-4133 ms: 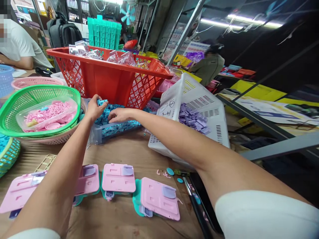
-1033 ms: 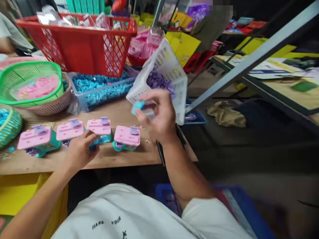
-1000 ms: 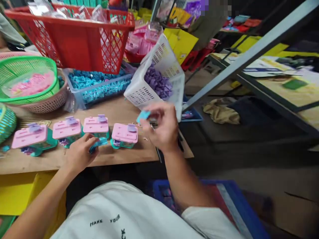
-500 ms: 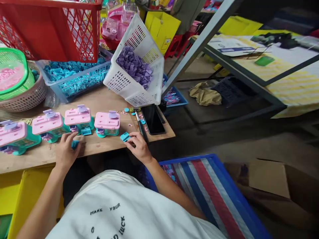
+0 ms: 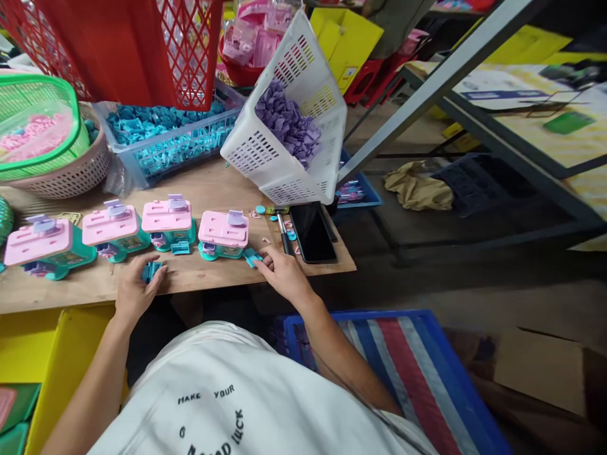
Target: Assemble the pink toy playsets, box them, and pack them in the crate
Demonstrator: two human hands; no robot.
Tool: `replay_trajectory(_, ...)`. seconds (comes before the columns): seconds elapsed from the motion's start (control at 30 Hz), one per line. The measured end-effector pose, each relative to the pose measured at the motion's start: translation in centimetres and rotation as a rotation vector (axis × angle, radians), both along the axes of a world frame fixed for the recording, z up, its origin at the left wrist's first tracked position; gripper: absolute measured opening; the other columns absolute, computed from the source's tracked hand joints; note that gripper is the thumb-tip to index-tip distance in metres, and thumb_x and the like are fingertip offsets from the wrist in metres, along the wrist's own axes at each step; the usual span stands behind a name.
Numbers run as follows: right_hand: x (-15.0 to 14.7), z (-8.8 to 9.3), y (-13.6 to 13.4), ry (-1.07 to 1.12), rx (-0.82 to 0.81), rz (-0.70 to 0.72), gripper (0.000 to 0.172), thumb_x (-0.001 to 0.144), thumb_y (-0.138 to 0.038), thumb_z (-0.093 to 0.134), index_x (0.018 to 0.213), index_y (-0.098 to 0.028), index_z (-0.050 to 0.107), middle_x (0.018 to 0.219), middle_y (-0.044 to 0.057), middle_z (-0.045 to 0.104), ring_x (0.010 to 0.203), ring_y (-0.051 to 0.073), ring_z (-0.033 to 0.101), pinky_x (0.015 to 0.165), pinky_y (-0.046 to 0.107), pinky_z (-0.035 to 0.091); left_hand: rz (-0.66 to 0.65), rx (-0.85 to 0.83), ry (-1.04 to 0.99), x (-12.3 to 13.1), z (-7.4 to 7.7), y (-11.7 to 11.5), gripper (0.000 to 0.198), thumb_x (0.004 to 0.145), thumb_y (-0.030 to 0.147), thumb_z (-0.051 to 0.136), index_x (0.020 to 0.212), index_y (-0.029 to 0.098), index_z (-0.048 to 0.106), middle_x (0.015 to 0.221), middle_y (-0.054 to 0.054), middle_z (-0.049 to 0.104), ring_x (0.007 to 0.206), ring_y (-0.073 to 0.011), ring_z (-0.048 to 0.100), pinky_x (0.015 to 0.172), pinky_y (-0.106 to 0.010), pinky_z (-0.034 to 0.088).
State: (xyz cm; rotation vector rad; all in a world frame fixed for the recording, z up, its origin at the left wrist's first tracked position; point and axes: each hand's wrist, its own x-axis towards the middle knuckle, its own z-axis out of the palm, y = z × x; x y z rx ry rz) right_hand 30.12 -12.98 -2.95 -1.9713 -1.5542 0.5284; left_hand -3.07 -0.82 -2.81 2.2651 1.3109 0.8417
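Between the thumb and fingers of my left hand point(image 5: 137, 285) is a blue plastic piece point(image 5: 150, 272), just above the table's front edge. My right hand point(image 5: 286, 272) pinches another blue plastic piece point(image 5: 252, 257) near the front of the rightmost toy point(image 5: 224, 232). That toy has a pink top, a teal body and a purple flap. Three similar toys stand to its left: a near one point(image 5: 168, 221), a middle one point(image 5: 115, 229) and a far-left one point(image 5: 47, 243). A loose blue piece point(image 5: 181, 247) lies before the near one.
A white basket point(image 5: 246, 148) of purple pieces leans at the back, beside a clear blue bin point(image 5: 142, 180) of blue pieces. A red basket point(image 5: 128, 57) hangs over that bin. A phone point(image 5: 313, 232) and a black-handled tool point(image 5: 285, 237) lie at the right edge.
The view has shifted, moving the table scene rightward in the picture. My left hand has turned, showing more of its blue piece. My right hand still holds its piece, now lower against the toy's corner.
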Motion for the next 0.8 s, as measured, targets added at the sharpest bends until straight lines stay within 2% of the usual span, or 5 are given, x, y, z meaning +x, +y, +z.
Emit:
replay_trajectory(0.13, -0.2, 0.5, 0.6, -0.078, -0.072, -0.066, 0.013, 0.095, -0.034, 0.058, 0.093, -0.022, 0.061, 0.07, 0.002, 0.064, 0.072, 0.023, 0.067, 0.071, 0.033, 0.051, -0.097, -0.055, 0.033, 0.7, 0.3, 0.4, 0.034, 0.093, 0.05, 0.058, 0.108, 0.02, 0.066, 0.104, -0.007, 0.069, 0.095, -0.0224, 0.068, 0.084, -0.034, 0.054)
replay_trajectory(0.3, 0.1, -0.1, 1.6, -0.134, 0.163, 0.124, 0.02, 0.088, -0.03, 0.068, 0.103, -0.021, 0.061, 0.108, 0.011, 0.064, 0.105, 0.027, 0.063, 0.091, 0.038, 0.053, 0.057, 0.173, 0.221, 0.9, 0.0, 0.6, 0.036, 0.096, 0.046, 0.053, 0.112, 0.019, 0.069, 0.112, -0.014, 0.062, 0.099, -0.0283, 0.064, 0.085, -0.042, 0.054)
replay_trajectory(0.4, 0.2, -0.3, 2.1, -0.103, 0.154, 0.211, 0.013, 0.089, -0.024, 0.062, 0.102, -0.021, 0.062, 0.101, 0.008, 0.062, 0.097, 0.025, 0.063, 0.088, 0.037, 0.054, 0.104, 0.253, 0.225, 0.6, -0.2, 0.3, 0.037, 0.097, 0.041, 0.053, 0.124, 0.019, 0.064, 0.121, -0.019, 0.058, 0.113, -0.0339, 0.058, 0.096, -0.053, 0.05)
replay_trajectory(0.57, 0.9, 0.5, 1.8, -0.025, 0.15, 0.097, 0.011, 0.082, -0.021, 0.065, 0.094, -0.021, 0.062, 0.094, 0.006, 0.062, 0.086, 0.021, 0.063, 0.082, 0.035, 0.053, 0.13, 0.307, 0.242, 0.1, -0.3, -0.4, 0.034, 0.097, 0.037, 0.054, 0.125, 0.021, 0.065, 0.14, -0.024, 0.044, 0.134, -0.0423, 0.041, 0.107, -0.068, 0.037)
replay_trajectory(0.8, 0.3, 4.7, 2.0, 0.474, 0.257, -0.029, 0.029, 0.086, -0.049, 0.068, 0.086, -0.02, 0.063, 0.082, 0.003, 0.07, 0.074, 0.018, 0.067, 0.07, 0.032, 0.054, 0.187, 0.366, 0.16, -0.7, 0.2, -1.1, 0.021, 0.09, 0.03, 0.064, 0.11, 0.023, 0.068, 0.142, -0.02, 0.043, 0.14, -0.0426, 0.034, 0.111, -0.069, 0.033)
